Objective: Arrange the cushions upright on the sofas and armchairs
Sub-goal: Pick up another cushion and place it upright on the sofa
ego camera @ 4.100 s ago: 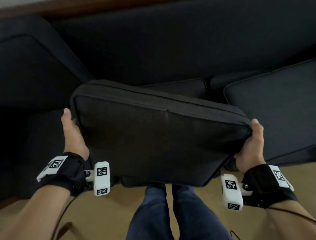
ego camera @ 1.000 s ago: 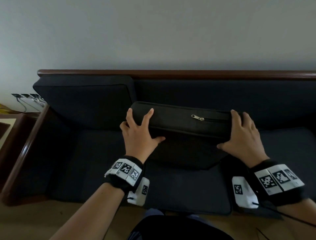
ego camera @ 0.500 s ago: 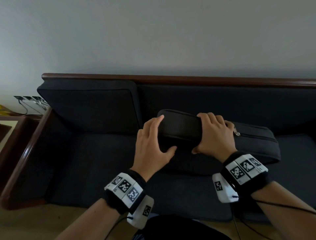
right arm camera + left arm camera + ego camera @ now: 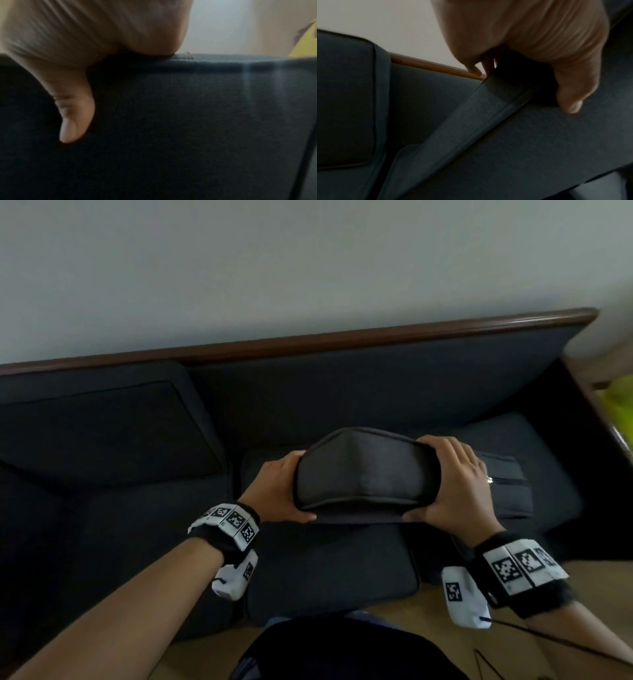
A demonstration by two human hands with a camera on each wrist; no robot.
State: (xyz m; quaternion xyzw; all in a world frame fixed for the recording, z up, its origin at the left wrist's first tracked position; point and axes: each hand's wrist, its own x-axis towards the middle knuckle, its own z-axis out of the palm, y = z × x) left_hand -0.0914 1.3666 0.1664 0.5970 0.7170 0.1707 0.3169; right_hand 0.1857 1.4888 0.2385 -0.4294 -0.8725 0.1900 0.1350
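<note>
A dark grey cushion (image 4: 366,474) with a zipper (image 4: 507,481) along its top edge stands low on the sofa seat (image 4: 329,570). My left hand (image 4: 281,491) grips its left end, thumb on the front face (image 4: 522,142). My right hand (image 4: 452,484) grips the top edge beside the zipper pull (image 4: 187,54), thumb down the front (image 4: 188,121). The stretch between my hands bulges toward me, and the rest runs on to the right past my right hand. Another dark cushion (image 4: 102,433) leans upright against the backrest at the left.
The sofa's wooden top rail (image 4: 308,340) runs under a pale wall. Its right arm (image 4: 596,409) has a yellow-green object (image 4: 620,402) beyond it. Tan floor (image 4: 582,594) lies in front. The backrest (image 4: 376,392) behind the held cushion is bare.
My left hand has gone from lying on the cushion's face to gripping its left end. The left part of the cushion has come up toward me. My view has swung right.
</note>
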